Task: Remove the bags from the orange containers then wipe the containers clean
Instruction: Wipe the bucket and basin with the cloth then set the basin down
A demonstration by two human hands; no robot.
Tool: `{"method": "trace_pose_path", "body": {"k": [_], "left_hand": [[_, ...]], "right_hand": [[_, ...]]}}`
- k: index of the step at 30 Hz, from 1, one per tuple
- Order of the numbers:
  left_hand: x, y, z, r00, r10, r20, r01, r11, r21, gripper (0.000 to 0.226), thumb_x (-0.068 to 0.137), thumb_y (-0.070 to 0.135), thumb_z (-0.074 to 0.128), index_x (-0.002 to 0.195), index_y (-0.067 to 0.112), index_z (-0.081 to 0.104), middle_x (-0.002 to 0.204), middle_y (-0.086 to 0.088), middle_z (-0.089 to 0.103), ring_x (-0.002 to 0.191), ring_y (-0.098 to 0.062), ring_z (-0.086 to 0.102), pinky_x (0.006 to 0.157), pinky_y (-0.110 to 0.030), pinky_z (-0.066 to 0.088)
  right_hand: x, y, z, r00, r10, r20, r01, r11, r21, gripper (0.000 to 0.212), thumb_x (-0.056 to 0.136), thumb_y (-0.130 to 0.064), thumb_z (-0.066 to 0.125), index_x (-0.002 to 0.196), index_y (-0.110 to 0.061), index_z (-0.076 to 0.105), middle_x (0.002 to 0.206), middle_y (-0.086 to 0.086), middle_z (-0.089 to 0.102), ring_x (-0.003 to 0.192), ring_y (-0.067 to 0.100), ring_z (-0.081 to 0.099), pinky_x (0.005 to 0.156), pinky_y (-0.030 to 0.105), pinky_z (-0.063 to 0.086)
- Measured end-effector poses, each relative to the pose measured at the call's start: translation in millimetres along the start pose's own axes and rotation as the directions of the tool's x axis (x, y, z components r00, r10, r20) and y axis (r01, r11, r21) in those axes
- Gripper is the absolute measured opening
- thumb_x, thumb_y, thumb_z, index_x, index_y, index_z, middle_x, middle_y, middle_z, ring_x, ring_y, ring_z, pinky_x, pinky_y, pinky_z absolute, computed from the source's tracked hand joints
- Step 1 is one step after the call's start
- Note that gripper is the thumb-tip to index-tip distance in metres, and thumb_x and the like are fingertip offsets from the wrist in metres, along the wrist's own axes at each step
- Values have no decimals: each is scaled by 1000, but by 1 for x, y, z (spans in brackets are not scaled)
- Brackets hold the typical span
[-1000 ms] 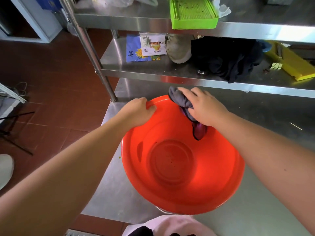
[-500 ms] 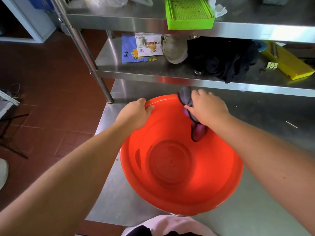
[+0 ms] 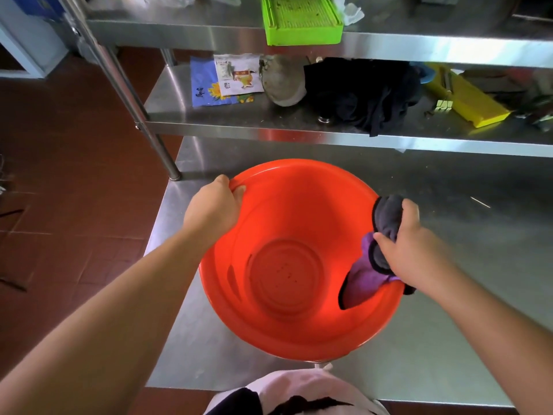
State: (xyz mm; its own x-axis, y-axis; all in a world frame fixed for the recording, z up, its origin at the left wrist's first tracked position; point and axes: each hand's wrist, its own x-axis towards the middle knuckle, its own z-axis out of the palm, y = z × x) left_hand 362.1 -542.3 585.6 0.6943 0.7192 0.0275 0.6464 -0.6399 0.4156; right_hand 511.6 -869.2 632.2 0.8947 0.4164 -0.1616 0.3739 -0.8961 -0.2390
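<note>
Orange container (image 3: pixel 287 330) sits on the steel counter (image 3: pixel 449 339), tipped a little toward the person. The right hand (image 3: pixel 419 253) has its fingers (image 3: pixel 386 241) curled tight around a dark and purple cloth (image 3: pixel 368 274), pressing it on the rim at about 3 o'clock. The left hand (image 3: pixel 214 206) grips the rim at about 10 o'clock, with its fingers wrapped over the edge to hold the container steady.

No bag is inside this container, so that part looks done here. The wiping looks to be in the middle. A few small dark specks sit on the round bottom, so the bottom likely needs a wipe too. I cannot see any other orange containers, so I cannot tell if more are left.

Farther out, at 12 o'clock, a metal shelf (image 3: pixel 239 121) holds paper packets (image 3: pixel 236 74) and a black cloth (image 3: pixel 359 94), and a green tray (image 3: pixel 302 19) sits on the top shelf
</note>
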Motion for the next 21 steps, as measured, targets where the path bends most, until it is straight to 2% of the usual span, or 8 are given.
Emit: {"method": "trace_pose_path", "body": {"k": [3,5,7,10,14,16,18,21], "left_hand": [[-12,-2,-2,999,-35,-23,35,999,-10,37,104,52,41,91,18,44,70,8,44,71,-30,47,65,-38,38],[-23,-4,-4,996,-77,-39,76,997,-24,38,104,51,41,91,16,45,69,9,42,70,-29,47,65,-38,37],[-31,-6,-7,990,-142,-23,141,989,-47,41,104,51,40,90,13,47,69,6,45,70,-29,48,66,-37,36],[-42,-11,-17,967,-227,116,233,972,-38,54,104,57,28,93,10,53,78,-3,56,75,-30,53,71,-39,40],[-50,-14,-33,947,-207,247,183,976,118,63,101,65,18,82,16,53,80,-3,57,74,-23,54,74,-38,41],[-45,-6,-37,958,-174,229,154,983,104,59,100,66,24,86,16,52,92,-6,62,79,-24,57,73,-39,42],[-37,4,-37,969,-162,185,146,985,93,58,101,64,30,100,11,53,109,-11,63,99,-35,60,81,-41,45],[-27,11,-34,988,-136,76,127,986,109,56,103,57,38,111,4,52,121,-22,58,112,-44,57,88,-46,45]], "right_hand": [[-2,-12,4,1000,-5,7,5,995,99,51,97,-29,60,137,-11,34,112,28,59,96,48,62,69,40,37],[5,-20,6,1000,17,16,-18,993,119,56,94,-38,63,134,-11,34,121,27,52,101,49,60,77,45,44],[14,-26,8,1000,-21,-8,21,997,75,60,91,-42,66,132,-12,34,119,25,51,99,49,61,78,46,46],[33,-27,9,990,-125,-61,127,991,44,38,94,-30,59,122,-15,38,112,22,54,92,48,62,69,42,43],[65,-29,4,971,-232,-51,231,973,-13,25,92,-24,52,110,-21,36,108,17,54,85,46,61,66,41,42],[75,-35,4,950,-310,-43,307,950,-56,27,90,-21,53,112,-22,37,110,16,55,82,45,61,64,41,42],[83,-41,7,930,-365,-46,358,926,-115,35,90,-18,53,121,-20,38,113,15,56,83,45,62,63,41,41],[92,-48,11,928,-365,-66,355,926,-133,41,90,-19,53,127,-20,37,113,15,56,85,44,62,64,40,39]]}}
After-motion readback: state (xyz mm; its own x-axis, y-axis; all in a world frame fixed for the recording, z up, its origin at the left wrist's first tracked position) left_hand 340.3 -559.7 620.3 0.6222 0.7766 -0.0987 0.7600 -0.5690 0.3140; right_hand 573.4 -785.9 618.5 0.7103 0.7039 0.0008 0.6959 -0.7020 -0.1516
